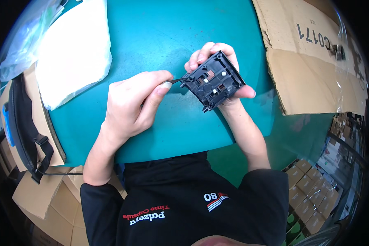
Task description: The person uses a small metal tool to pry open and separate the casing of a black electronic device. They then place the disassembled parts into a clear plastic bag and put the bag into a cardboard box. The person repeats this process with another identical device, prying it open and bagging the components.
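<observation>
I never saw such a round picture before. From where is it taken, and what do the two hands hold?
There is no robot: a person works bare-handed. The one picture comes from a wide fisheye camera on that person's head, looking down, so straight edges bend. The left hand holds a thin, dark, pointed tool, its tip at the edge of a black, roughly rectangular plastic part. The right hand holds that part. On the smooth green tabletop, a bright white plastic bag lies at left; brown cardboard is at right.
</observation>
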`<act>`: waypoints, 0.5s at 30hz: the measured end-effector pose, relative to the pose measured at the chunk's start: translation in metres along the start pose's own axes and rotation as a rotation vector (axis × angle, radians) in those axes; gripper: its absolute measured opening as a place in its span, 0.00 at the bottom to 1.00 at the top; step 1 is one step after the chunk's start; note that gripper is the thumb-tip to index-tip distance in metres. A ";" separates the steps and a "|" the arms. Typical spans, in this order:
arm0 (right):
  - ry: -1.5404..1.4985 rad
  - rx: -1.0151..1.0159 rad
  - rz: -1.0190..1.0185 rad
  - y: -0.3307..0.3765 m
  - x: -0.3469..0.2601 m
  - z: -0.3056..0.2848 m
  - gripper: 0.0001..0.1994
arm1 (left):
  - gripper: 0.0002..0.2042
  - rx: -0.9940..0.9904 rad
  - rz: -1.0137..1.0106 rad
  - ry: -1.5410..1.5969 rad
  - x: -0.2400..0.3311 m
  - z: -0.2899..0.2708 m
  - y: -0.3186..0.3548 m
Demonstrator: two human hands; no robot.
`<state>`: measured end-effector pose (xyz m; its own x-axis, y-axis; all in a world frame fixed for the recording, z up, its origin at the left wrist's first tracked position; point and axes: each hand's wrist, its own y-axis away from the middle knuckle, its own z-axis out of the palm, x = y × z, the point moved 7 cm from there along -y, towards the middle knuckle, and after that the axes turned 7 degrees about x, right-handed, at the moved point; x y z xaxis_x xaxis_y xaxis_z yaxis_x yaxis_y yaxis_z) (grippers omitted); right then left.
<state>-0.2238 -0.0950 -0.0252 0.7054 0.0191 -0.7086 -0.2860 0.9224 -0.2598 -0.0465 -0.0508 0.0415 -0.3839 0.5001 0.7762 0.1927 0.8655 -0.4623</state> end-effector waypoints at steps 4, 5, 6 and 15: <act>0.252 -0.133 -0.272 -0.008 -0.022 0.003 0.53 | 0.05 0.069 0.044 -0.061 0.002 -0.003 0.000; 0.358 -0.147 -0.342 -0.007 -0.029 0.003 0.53 | 0.05 0.063 0.059 -0.106 0.004 -0.005 -0.001; 0.464 -0.149 -0.383 -0.007 -0.036 0.004 0.50 | 0.05 0.055 0.071 -0.157 0.006 -0.007 -0.001; 0.975 -0.229 -0.622 0.000 -0.040 0.027 0.45 | 0.05 0.045 0.014 -0.297 0.007 -0.008 0.008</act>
<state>-0.2345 -0.0854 0.0211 -0.0011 -0.8039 -0.5948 -0.2480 0.5764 -0.7786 -0.0405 -0.0404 0.0471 -0.6300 0.4766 0.6131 0.1627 0.8530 -0.4959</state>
